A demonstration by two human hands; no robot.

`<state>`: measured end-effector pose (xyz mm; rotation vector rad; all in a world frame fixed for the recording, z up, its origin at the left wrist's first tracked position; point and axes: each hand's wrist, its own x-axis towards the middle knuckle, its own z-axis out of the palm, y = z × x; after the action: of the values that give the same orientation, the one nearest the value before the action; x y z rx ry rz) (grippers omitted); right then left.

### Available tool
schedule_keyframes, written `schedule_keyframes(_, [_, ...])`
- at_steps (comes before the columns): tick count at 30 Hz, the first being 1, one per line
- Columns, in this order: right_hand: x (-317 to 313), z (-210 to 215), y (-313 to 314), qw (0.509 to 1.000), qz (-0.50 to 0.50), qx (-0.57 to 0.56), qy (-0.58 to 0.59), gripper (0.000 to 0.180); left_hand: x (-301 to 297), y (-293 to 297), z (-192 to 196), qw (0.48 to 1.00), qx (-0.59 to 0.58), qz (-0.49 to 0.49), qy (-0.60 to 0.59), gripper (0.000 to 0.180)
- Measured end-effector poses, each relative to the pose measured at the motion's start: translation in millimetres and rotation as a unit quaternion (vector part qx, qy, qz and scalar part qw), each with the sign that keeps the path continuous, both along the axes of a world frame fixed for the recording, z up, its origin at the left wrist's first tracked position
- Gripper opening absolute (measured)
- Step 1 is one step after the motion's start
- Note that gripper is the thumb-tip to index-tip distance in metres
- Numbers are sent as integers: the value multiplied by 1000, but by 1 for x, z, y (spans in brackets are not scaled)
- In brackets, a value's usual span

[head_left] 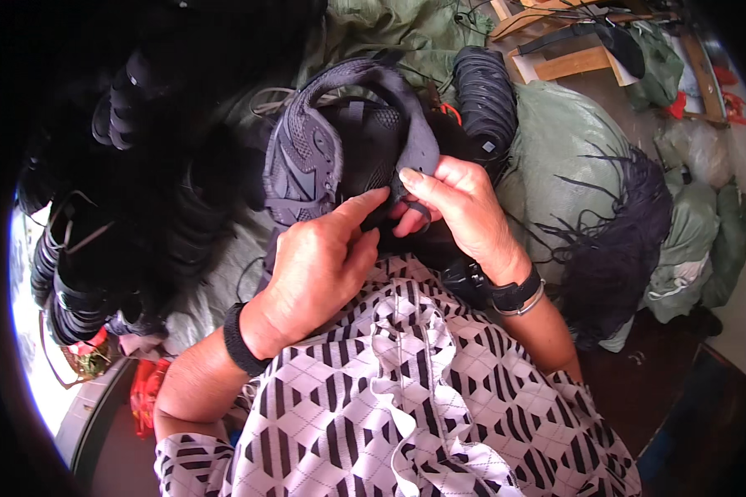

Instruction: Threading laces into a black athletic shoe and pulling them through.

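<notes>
Shirt, hands angled inward, shoe upper

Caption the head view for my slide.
Right hand pinching a grey shoe upper, left hand close by, dark strands at right.

One left hand, one right hand, two wristbands, one bangle, one shirt, one shoe upper and one strand bundle show (the left-side stacks are too dark to count).
</notes>
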<state>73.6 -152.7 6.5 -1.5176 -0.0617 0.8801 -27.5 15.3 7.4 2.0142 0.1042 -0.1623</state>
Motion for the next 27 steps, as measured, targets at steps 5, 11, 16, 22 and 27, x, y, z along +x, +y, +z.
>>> schedule_keyframes(5, [13,-1,14,997,-1,-54,-52,28,27,-8,9,968,230,17,-94,33])
schedule_keyframes(11, [12,-13,9,996,15,-86,-23,29,31,-20,-7,958,280,-9,-68,18])
schedule_keyframes(16, [12,-14,1,998,43,-54,4,22,35,-20,-1,969,242,-11,-49,18])
schedule_keyframes(22, [14,-25,-20,997,80,17,-10,10,48,-27,-2,971,237,-12,-37,29])
schedule_keyframes(27, [2,-37,-22,995,30,-28,-87,5,65,-36,-8,947,314,-64,27,29])
